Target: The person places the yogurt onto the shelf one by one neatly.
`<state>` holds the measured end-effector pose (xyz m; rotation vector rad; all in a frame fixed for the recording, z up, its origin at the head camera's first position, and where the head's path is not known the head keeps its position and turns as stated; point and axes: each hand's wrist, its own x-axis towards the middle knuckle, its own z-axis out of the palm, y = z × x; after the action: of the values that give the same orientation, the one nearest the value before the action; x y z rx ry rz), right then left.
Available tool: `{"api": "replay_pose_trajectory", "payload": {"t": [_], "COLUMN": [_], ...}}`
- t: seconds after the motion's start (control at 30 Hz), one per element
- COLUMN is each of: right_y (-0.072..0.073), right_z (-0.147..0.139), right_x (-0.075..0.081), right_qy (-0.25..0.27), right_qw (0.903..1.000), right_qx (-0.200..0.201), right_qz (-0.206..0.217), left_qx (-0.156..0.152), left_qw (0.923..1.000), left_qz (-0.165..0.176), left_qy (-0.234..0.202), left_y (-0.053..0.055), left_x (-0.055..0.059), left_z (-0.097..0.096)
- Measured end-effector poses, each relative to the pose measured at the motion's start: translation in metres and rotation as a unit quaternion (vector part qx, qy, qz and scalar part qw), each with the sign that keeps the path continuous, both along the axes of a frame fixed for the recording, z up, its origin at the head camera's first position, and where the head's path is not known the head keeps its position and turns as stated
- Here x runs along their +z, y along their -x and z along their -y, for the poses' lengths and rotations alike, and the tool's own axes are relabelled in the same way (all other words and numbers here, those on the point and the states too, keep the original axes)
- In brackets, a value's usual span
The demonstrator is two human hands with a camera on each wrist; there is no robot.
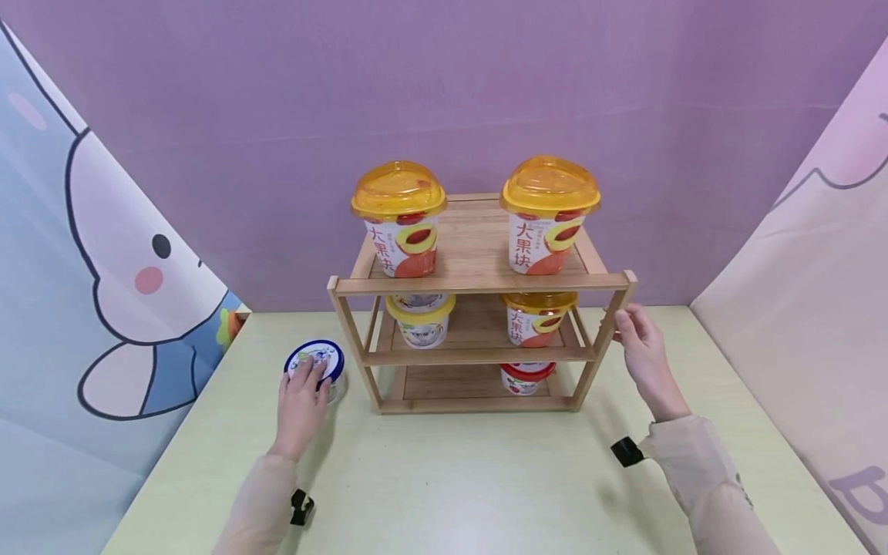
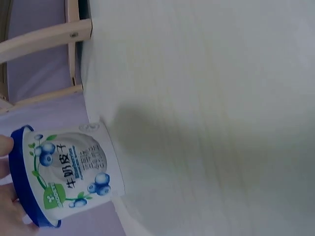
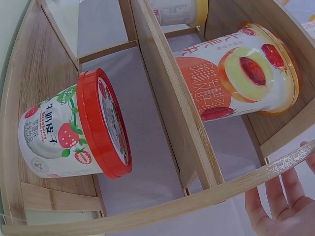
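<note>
My left hand [image 1: 301, 408] holds a white tub with a dark blue lid [image 1: 315, 356] from above, its fingers over the lid. In the left wrist view, the blueberry-printed tub [image 2: 74, 169] stands on the table, fingertips at its lid rim. To its right is a three-tier wooden shelf [image 1: 479, 354]. My right hand [image 1: 645, 358] grips the shelf's right front post; in the right wrist view, fingers [image 3: 275, 196] lie along one edge of it and the thumb at the other. Nearest that hand inside the shelf are a peach-printed cup [image 3: 236, 73] and a red-lidded strawberry tub [image 3: 74, 130].
Two orange-lidded peach cups, left [image 1: 402, 231] and right [image 1: 548, 227], stand on the top tier. A yellow-lidded tub [image 1: 423, 327] is on the middle tier at left, with another stacked on it. Purple cloth [image 1: 277, 154] hangs behind the table [image 1: 444, 493].
</note>
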<state>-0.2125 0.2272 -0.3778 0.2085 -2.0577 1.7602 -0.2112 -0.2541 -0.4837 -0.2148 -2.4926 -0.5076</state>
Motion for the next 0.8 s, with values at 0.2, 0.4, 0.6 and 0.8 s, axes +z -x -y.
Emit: {"api": "replay_pose_trajectory", "payload": {"t": [0.2, 0.4, 0.6, 0.8], "right_y": [0.000, 0.000, -0.001, -0.001], "right_z": [0.000, -0.001, -0.001, 0.000], "right_x": [0.001, 0.000, 0.001, 0.001], "right_qy": [-0.001, -0.003, 0.000, -0.003], "right_qw": [1.0000, 1.0000, 1.0000, 1.0000], "right_qx": [0.001, 0.002, 0.004, 0.003], "right_qz": [-0.001, -0.002, -0.005, 0.000], "left_qx": [0.027, 0.033, -0.003, 0.004], "left_qw": [0.9995, 0.9992, 0.9970, 0.9938], "left_qz": [-0.014, -0.024, -0.070, -0.018], "left_qy": [0.004, 0.008, -0.031, -0.109], "left_y": [0.001, 0.001, 0.004, 0.008], "left_x": [0.000, 0.001, 0.000, -0.002], "left_z": [-0.010, -0.013, -0.009, 0.002]}}
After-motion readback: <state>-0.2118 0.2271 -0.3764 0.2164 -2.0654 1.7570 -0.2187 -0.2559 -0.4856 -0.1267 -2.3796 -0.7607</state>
